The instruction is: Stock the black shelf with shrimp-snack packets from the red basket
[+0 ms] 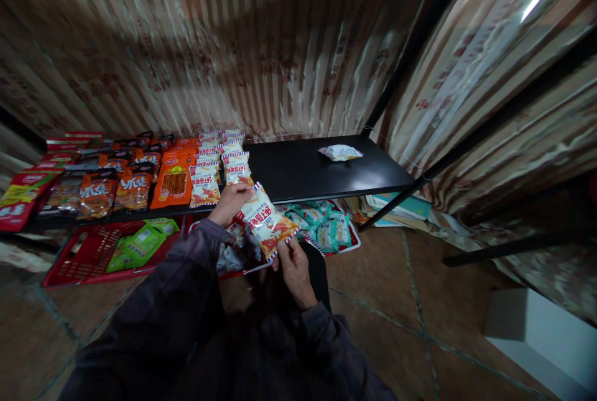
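A white and orange snack bag [267, 222] with striped edges is held between both hands, above the shelf's front edge. My left hand [232, 202] pinches its upper left corner, and my right hand [293, 267] grips its lower edge. Just behind the bag, two columns of similar white bags [237, 168] lie on the black shelf [289, 168]. One more white bag [340, 152] lies by itself farther right on the shelf.
Orange packets [171, 182], dark-orange packets [97, 193] and red packets [23, 196] fill the shelf's left part. Below are a red basket [84, 252] with green packets [142, 244] and a container of teal packets [326, 227]. Black posts and a striped curtain [280, 46] surround the shelf.
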Motion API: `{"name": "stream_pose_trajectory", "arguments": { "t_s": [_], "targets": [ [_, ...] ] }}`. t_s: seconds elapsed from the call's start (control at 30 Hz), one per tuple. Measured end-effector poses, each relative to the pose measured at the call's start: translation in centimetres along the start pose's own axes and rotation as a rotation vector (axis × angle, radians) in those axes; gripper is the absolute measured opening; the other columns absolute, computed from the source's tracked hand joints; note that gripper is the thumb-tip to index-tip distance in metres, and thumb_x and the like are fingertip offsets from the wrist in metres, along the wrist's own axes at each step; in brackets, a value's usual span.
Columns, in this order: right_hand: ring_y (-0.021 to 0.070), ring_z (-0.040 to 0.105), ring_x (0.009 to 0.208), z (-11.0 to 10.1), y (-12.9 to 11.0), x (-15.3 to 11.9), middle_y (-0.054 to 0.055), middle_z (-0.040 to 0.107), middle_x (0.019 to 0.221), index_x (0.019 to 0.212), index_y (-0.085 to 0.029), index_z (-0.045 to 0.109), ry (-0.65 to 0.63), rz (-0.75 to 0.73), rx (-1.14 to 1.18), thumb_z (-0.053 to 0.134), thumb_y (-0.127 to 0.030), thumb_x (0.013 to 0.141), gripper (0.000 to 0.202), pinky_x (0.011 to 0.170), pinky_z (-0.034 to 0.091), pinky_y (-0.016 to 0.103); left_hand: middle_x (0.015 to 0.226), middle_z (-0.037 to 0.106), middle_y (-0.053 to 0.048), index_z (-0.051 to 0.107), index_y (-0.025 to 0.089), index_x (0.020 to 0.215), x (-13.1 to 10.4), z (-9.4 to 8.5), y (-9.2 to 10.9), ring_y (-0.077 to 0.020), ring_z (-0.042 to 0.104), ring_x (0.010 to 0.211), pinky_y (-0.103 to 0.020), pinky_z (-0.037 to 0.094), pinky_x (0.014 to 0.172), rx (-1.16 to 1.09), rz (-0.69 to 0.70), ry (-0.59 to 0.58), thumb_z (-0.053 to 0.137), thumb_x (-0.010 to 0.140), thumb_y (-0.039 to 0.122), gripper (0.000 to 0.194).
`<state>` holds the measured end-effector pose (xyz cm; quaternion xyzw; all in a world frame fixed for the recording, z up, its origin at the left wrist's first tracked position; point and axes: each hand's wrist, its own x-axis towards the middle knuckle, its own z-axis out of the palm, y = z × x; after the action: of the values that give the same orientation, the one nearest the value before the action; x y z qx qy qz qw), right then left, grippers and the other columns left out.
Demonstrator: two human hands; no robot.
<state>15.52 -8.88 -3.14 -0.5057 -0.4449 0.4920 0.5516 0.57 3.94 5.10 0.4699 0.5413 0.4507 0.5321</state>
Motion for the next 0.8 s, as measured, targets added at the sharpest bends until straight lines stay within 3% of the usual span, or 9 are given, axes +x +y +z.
{"name": "stream_pose_trajectory", "arguments": {
  "t_s": [0.17, 0.4, 0.53, 0.8],
  "targets": [
    [0.0085, 0.047, 0.044, -1.1, -1.0, 0.2, -0.007, 0.05, 0.051, 0.072, -0.021, 0.046, 0.035, -0.017, -0.001, 0.05, -0.051, 0.083, 0.032, 0.045, 0.036, 0.021, 0.062, 0.06, 0.003, 0.064, 0.016, 0.071, 0.5, 0.9, 0.0, -0.0108, 0.053, 0.059, -0.023, 0.042, 0.06, -0.043, -0.035, -0.116, 0.074, 0.05, 0.031, 0.027],
    [0.0088, 0.047, 0.037, -2.3, -0.6, 0.9, -0.009, 0.05, 0.047, 0.077, -0.023, 0.042, 0.099, 0.047, 0.17, 0.058, -0.052, 0.076, 0.034, 0.039, 0.036, 0.02, 0.058, 0.058, 0.004, 0.062, 0.016, 0.068, 1.5, 3.4, -0.3, -0.0093, 0.051, 0.054, -0.022, 0.04, 0.056, 0.028, -0.011, -0.048, 0.068, 0.055, 0.025, 0.017],
    [0.0094, 0.054, 0.045, -2.6, -0.9, 1.1, -0.01, 0.054, 0.056, 0.085, -0.024, 0.04, 0.095, 0.044, 0.299, 0.07, -0.044, 0.066, 0.04, 0.044, 0.045, 0.021, 0.054, 0.056, 0.005, 0.061, 0.016, 0.066, 2.3, 4.5, -0.1, -0.0095, 0.049, 0.051, -0.022, 0.038, 0.053, 0.128, -0.029, -0.052, 0.064, 0.057, 0.021, 0.012],
    [0.0101, 0.056, 0.048, -3.0, -0.3, 1.5, -0.007, 0.059, 0.066, 0.089, -0.024, 0.042, 0.174, 0.099, 0.347, 0.07, -0.039, 0.067, 0.038, 0.045, 0.047, 0.022, 0.059, 0.06, 0.002, 0.063, 0.015, 0.068, 3.1, 5.0, 1.3, -0.0106, 0.051, 0.056, -0.023, 0.041, 0.059, 0.192, 0.003, -0.178, 0.068, 0.059, 0.028, 0.016]
  ]
}}
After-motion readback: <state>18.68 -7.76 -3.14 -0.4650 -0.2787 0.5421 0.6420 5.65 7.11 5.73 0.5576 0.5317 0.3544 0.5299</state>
